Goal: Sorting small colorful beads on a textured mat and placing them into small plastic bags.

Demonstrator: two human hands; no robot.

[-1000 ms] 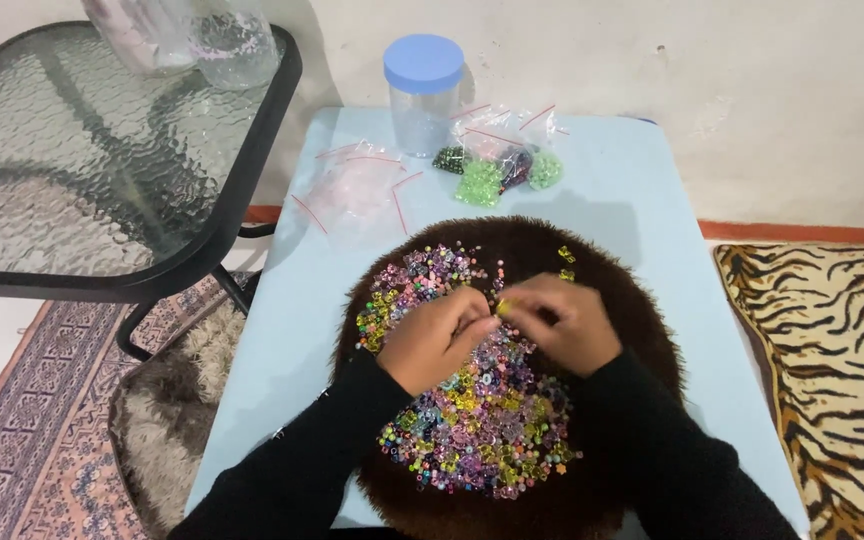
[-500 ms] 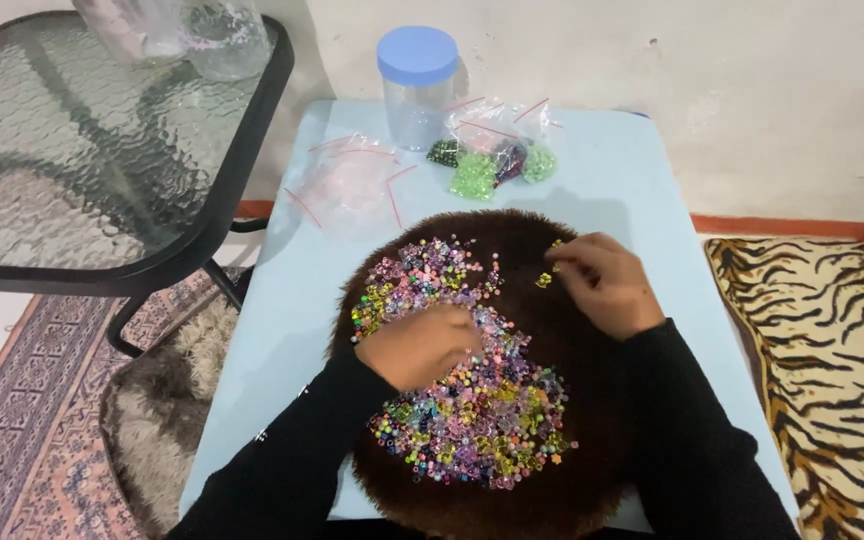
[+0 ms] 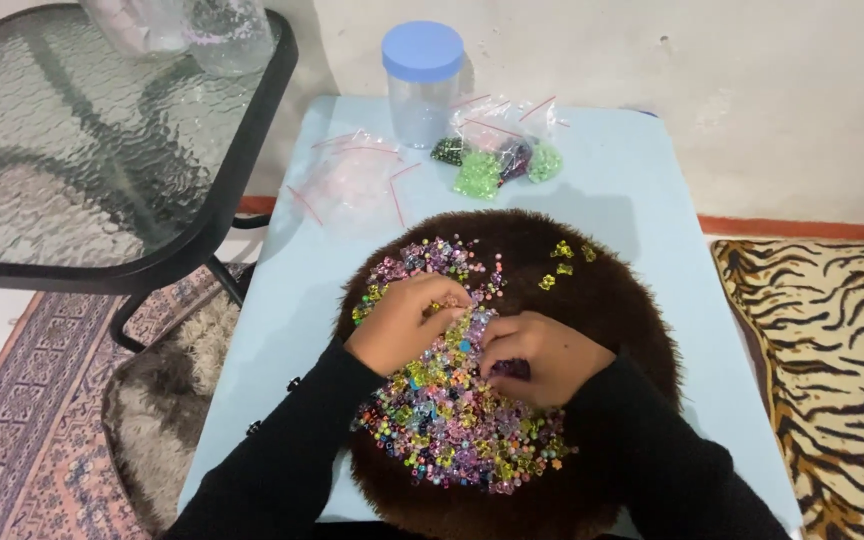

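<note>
A heap of small coloured beads (image 3: pixel 452 410) lies on a round brown furry mat (image 3: pixel 612 300) on a light blue table (image 3: pixel 632 190). My left hand (image 3: pixel 402 325) rests on the upper part of the heap, fingers curled into the beads. My right hand (image 3: pixel 542 355) lies on the heap's middle, fingers bent down among the beads; whether it pinches one is hidden. Three yellow beads (image 3: pixel 562 262) sit apart on the mat, up and to the right of the heap.
A clear jar with a blue lid (image 3: pixel 422 85) stands at the table's far edge. Small plastic bags of green and dark beads (image 3: pixel 497 160) and empty bags (image 3: pixel 352 180) lie near it. A glass-topped side table (image 3: pixel 82 150) stands to the left; a tiger-striped rug (image 3: pixel 832 340) lies to the right.
My right hand left the separate yellow beads at the upper right and came back down onto the heap. My left hand shifted slightly up the heap.
</note>
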